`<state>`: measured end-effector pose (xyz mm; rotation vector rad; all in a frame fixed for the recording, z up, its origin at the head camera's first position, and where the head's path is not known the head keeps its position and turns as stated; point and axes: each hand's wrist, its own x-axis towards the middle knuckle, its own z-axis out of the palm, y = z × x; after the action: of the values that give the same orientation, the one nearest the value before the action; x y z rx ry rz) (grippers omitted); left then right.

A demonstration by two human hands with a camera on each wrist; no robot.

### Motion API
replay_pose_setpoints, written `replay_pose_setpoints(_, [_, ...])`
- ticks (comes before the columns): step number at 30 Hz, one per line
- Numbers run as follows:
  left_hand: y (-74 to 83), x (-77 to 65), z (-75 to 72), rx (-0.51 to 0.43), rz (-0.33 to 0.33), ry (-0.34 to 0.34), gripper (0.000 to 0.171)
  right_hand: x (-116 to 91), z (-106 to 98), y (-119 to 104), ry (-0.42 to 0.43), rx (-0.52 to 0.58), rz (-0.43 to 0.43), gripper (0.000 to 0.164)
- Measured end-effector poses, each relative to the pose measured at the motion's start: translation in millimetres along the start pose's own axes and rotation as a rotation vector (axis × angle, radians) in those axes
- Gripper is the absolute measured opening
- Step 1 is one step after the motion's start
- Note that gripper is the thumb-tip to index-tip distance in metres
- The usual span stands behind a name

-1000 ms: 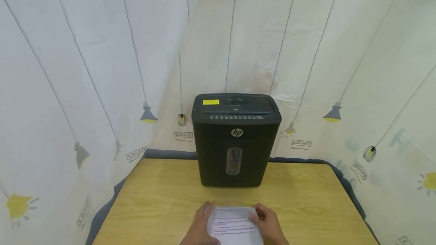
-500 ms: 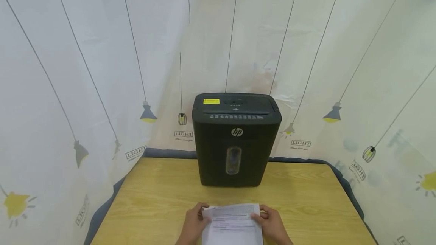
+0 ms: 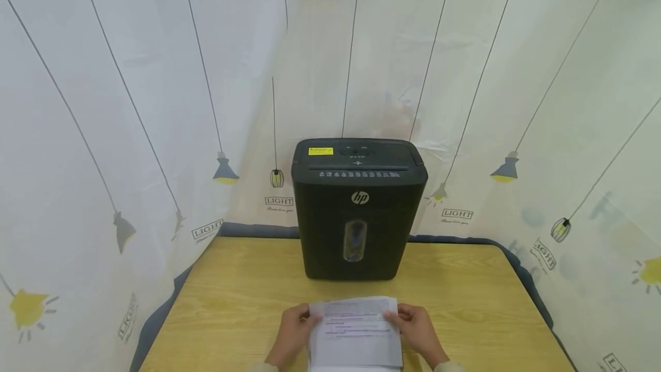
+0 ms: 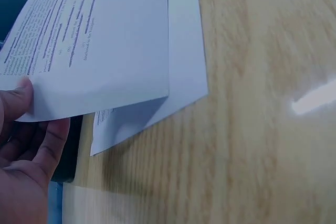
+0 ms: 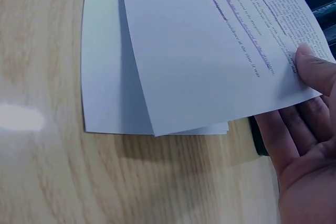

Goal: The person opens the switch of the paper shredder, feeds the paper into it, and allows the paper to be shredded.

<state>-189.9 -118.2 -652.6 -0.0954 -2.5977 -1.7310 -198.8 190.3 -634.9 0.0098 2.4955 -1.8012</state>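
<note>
A printed sheet of paper (image 3: 356,332), underlined in purple, is held up between my two hands. My left hand (image 3: 295,329) pinches its left edge, thumb on top and fingers beneath. The right edge is pinched the same way by my right hand (image 3: 417,329). In both wrist views the sheet is lifted clear of more paper (image 4: 188,51) that lies flat on the table. That lower paper (image 5: 102,77) is mostly covered by the raised sheet. Beyond the hands stands a black HP paper shredder (image 3: 360,228), with a feed slot across its top.
The wooden table (image 3: 475,303) extends to both sides of the hands. A yellow label (image 3: 321,151) is on the shredder's lid, and a clear window (image 3: 354,241) is in its front. Behind hangs a white curtain (image 3: 330,73) printed with lamps.
Both hands have shifted from the paper's top corners to gripping a single sheet by its sides. The sheet has come up and slightly forward toward the shredder.
</note>
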Motion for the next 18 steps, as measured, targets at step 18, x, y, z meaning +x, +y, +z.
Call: replay_pose_setpoints(18, [26.6,16.4,-6.0,-0.047,0.066,0.052,0.014,8,-23,-25,-0.092,0.003,-0.039,0.034])
